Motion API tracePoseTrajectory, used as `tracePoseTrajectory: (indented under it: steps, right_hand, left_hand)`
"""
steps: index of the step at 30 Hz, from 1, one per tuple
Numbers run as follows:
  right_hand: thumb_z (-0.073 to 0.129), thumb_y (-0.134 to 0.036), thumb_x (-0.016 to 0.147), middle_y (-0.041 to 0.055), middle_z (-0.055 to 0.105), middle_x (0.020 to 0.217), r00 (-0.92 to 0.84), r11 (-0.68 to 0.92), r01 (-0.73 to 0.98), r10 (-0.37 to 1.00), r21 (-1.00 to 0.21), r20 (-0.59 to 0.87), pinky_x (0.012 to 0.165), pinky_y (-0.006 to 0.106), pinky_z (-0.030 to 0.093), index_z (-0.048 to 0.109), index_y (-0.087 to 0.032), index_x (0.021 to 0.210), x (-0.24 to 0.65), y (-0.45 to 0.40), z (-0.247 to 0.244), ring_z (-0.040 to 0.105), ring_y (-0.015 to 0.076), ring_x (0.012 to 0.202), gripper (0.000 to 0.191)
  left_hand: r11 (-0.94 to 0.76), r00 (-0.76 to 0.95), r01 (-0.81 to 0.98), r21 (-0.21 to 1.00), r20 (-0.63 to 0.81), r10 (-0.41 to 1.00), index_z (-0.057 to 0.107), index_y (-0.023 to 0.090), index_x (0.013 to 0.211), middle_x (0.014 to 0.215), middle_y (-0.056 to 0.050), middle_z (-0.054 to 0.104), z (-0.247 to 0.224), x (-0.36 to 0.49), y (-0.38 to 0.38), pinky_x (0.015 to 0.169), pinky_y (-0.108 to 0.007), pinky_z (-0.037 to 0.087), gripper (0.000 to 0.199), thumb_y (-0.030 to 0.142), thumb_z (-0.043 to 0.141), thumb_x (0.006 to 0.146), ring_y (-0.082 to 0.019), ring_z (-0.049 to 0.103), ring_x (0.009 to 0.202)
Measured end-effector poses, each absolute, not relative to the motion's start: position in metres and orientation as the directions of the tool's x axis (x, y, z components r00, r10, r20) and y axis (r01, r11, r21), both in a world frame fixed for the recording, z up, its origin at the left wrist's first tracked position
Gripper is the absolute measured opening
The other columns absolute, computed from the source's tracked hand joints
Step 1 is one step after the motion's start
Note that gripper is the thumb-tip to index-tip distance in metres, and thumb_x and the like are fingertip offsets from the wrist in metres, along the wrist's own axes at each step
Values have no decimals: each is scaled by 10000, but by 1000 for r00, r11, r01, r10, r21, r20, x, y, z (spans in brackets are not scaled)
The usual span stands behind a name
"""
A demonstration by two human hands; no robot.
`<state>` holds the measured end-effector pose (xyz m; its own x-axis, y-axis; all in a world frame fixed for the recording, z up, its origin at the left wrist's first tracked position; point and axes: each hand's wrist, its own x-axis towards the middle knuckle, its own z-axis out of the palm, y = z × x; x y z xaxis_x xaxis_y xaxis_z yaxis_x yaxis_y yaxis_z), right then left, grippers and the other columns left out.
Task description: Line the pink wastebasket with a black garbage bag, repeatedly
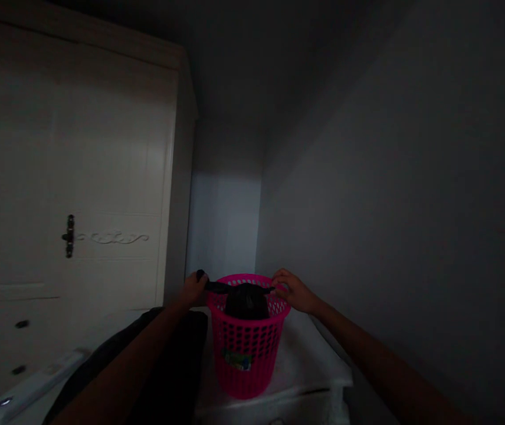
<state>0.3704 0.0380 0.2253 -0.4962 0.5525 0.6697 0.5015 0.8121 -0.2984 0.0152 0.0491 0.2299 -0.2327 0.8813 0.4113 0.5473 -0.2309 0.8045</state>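
A pink perforated plastic basket (247,354) stands upright on a white cabinet top, with a green label on its front. Inside its mouth sits a black plastic bag (247,302), its upper part stretched sideways between my hands. At the basket's left rim, my left hand (194,289) is closed around one twisted end of the bag. My right hand (293,291) pinches the other end at the right rim, fingers bent over it. How full the bag is cannot be seen.
The white cabinet (305,354) stands against the grey wall (389,206) on the right. A large white wardrobe (115,165) with a dark handle rises on the left. Dark fabric (173,360) lies left of the basket, beside a long white object (35,386) with a small light.
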Motion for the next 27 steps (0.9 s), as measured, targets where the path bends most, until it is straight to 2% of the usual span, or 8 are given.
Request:
tracePoseTrajectory:
  steps: [3, 6, 8, 10, 13, 17, 23, 27]
  right_hand:
    - [687, -423, 905, 93, 669, 1187, -405, 729, 497, 674, -470, 618, 978, 405, 510, 692, -225, 1173, 350, 44, 234, 637, 232, 1099, 333]
    - [858, -491, 705, 102, 666, 1310, -488, 675, 554, 738, -487, 466, 963, 391, 519, 628, -237, 1348, 316, 55, 237, 632, 265, 1146, 728]
    - [900, -410, 612, 52, 746, 1121, -616, 679, 613, 731, -403, 294, 862, 340, 530, 729, -229, 1175, 294, 66, 234, 664, 250, 996, 616]
    - [825, -313, 656, 0, 753, 844, -664, 676, 660, 729, -328, 167, 740, 289, 505, 772, -212, 902, 279, 78, 230, 651, 205, 801, 271]
    - [682, -210, 703, 6, 738, 780, -594, 656, 686, 754, -315, 278, 708, 267, 470, 739, -189, 792, 276, 94, 232, 631, 187, 763, 108]
    - [566, -243, 735, 49, 745, 893, -210, 607, 564, 761, -560, 613, 751, 290, 491, 717, -174, 911, 305, 101, 255, 640, 205, 833, 242]
    - [517, -413, 765, 56, 706, 901, 457, 622, 340, 546, -705, 702, 851, 377, 504, 667, -181, 1002, 379, 88, 306, 604, 234, 882, 363]
    - [526, -430, 763, 50, 667, 944, 682, 639, 368, 308, -675, 663, 937, 404, 470, 627, -204, 991, 421, 72, 324, 594, 234, 922, 337]
  left_hand:
    - [-296, -307, 611, 734, 565, 766, 583, 121, 1180, 1085, -132, 691, 223, 31, 32, 962, -440, 507, 425, 373, 629, 841, -291, 653, 1104]
    - [-502, -146, 761, 411, 863, 484, 539, 139, 1317, 1324, -187, 613, 219, 58, -4, 1069, -522, 435, 459, 391, 543, 933, -319, 570, 1249]
    - [-644, 186, 740, 192, 862, 471, 621, 193, 1187, 1174, -122, 688, 216, 77, -32, 1004, -467, 467, 303, 377, 467, 1002, -275, 623, 1126]
    - [-722, 459, 687, 77, 726, 513, 652, 215, 1126, 1102, -82, 721, 213, 92, -54, 957, -427, 478, 260, 404, 521, 1004, -252, 653, 1052]
    - [-701, 564, 711, 50, 555, 612, 676, 222, 1082, 1073, -63, 736, 208, 104, -67, 946, -406, 481, 214, 380, 550, 1012, -243, 671, 1031]
    - [-660, 550, 747, 79, 484, 681, 701, 223, 1044, 1061, -55, 731, 202, 104, -58, 885, -345, 506, 200, 329, 532, 1028, -220, 687, 1014]
    - [-655, 504, 754, 60, 586, 634, 728, 213, 1005, 1011, -65, 739, 191, 102, -44, 905, -375, 534, 208, 312, 546, 1019, -229, 699, 986]
    - [-653, 342, 752, 91, 792, 505, 667, 219, 1269, 1239, -107, 714, 164, 91, -50, 1022, -430, 525, 302, 320, 544, 1013, -256, 663, 1172]
